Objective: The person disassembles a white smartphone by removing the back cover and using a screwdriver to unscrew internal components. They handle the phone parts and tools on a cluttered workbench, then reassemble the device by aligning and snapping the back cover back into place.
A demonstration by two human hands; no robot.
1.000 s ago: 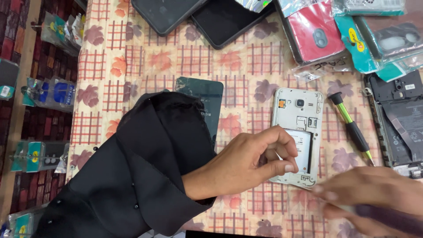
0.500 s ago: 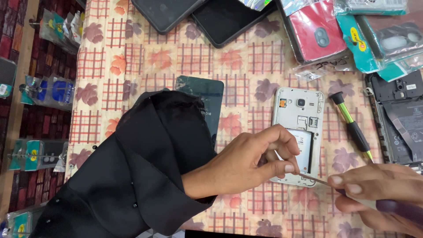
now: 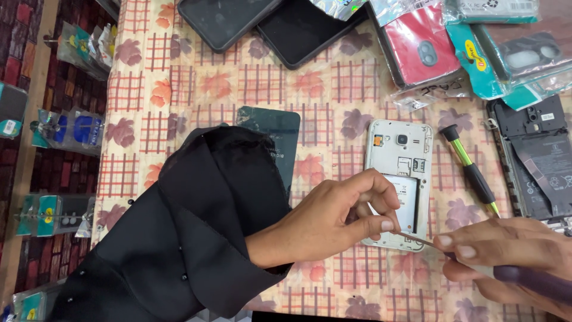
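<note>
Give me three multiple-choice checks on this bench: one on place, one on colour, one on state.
1. Where does the green-and-black screwdriver lie relative to the white phone?
A. to its right
B. to its left
C. on top of it

2. What colour is the handle of the tool in the right hand?
A. yellow
B. purple
C. white

3. The white phone's back is:
A. covered
B. wrapped in plastic
C. open, battery exposed

Answers: 1 A, it lies on the cloth beyond the phone's right edge. 2 B, the handle shows purple. 3 C, the battery bay shows by the left hand.

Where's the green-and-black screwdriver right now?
In the head view, the green-and-black screwdriver lies on the tablecloth, right of the opened white phone, above the right hand.
</note>
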